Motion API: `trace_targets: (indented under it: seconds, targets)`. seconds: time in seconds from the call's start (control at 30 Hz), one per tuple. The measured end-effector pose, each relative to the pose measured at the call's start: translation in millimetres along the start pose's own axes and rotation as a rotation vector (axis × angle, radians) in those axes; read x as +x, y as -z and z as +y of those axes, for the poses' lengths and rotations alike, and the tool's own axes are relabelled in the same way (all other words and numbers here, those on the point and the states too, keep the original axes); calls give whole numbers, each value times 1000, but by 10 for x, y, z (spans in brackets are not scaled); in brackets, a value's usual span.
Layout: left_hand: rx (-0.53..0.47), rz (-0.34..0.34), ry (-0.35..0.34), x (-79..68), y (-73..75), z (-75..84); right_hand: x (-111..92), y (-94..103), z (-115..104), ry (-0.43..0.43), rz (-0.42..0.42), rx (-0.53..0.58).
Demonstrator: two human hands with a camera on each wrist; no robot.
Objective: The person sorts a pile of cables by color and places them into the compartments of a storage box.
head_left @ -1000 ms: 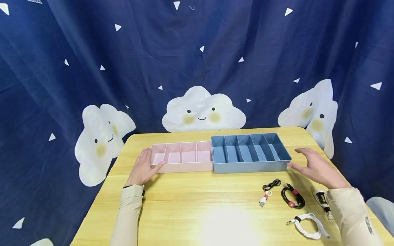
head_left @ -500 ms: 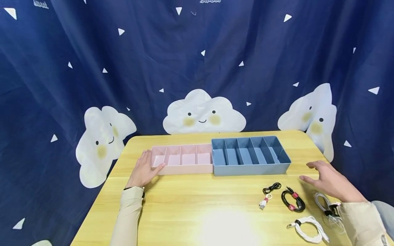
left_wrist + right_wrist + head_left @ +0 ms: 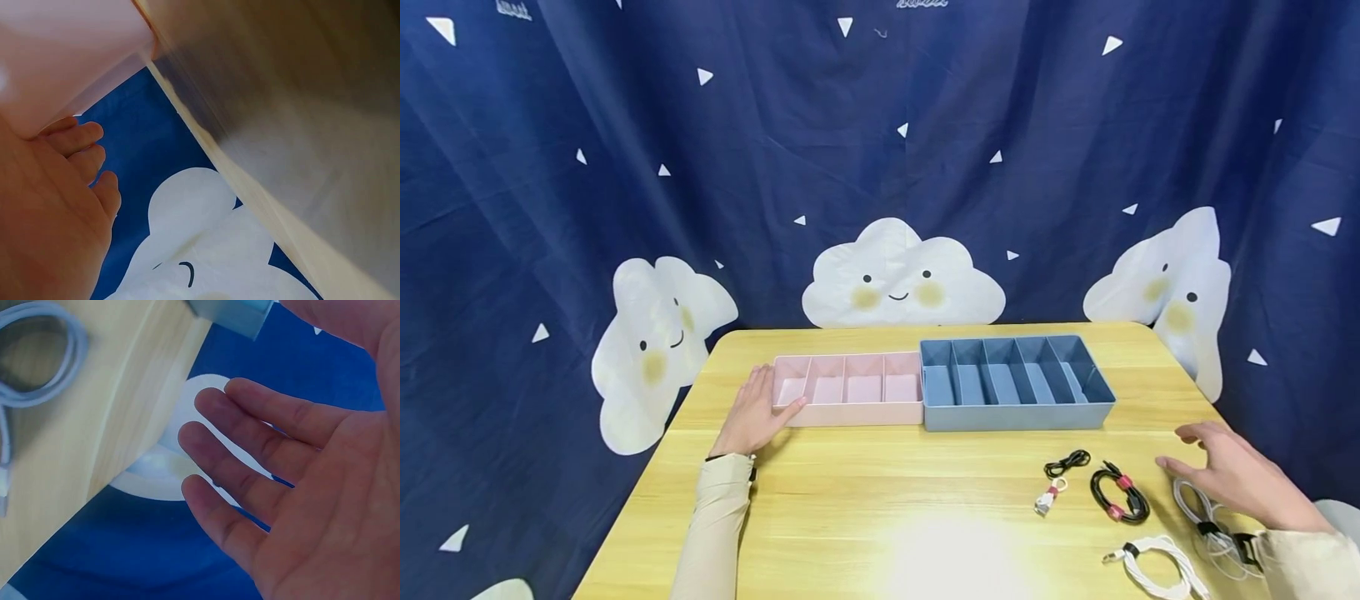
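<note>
My left hand [image 3: 751, 415] rests against the left end of a pink divided box [image 3: 850, 415], with the thumb along its front wall. In the left wrist view, the fingers [image 3: 87, 135] lie beside the box's pale wall. My right hand [image 3: 1247, 479] hovers over the table's right side, fingers loosely spread and holding nothing. Nearest to it is a coiled grey-white cable [image 3: 1187, 506] with a black strap, partly hidden by the hand and sleeve. The palm [image 3: 325, 506] is bare in the right wrist view.
A blue divided box [image 3: 1018, 418] abuts the pink one. Right of centre on the wooden table [image 3: 850, 492] lie a thin black cable [image 3: 1067, 463], a short white cable [image 3: 1049, 498], a thicker black cable [image 3: 1101, 500] with red straps and a white coiled cable [image 3: 1138, 575].
My right hand has drawn away from the blue box's right end, rightward and toward me, over the grey-white cable. My left hand stays at the pink box.
</note>
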State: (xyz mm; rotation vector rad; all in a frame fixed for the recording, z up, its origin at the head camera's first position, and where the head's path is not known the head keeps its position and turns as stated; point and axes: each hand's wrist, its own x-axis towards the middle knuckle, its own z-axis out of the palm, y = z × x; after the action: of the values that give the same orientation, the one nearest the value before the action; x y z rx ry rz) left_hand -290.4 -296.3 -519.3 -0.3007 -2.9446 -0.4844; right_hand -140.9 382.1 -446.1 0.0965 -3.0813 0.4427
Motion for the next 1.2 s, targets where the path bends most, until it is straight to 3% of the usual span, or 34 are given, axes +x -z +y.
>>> trace_targets:
  seconds: [0.33,0.73,0.87,1.1,1.2]
  targets:
    - [-3,-13,13,-1,17,22,-120,-52,110,-63,-67,-17]
    - [-10,0,12,-7,8,23,-234,-187,255,-152,-289,2]
    - [-12,-4,13,-8,11,24,-277,-252,303,-188,-288,-15]
    - [-7,-13,11,-1,18,21,-366,-345,364,-157,-207,-40]
    - [-4,-11,9,0,16,19,-394,-371,376,-166,-239,-23]
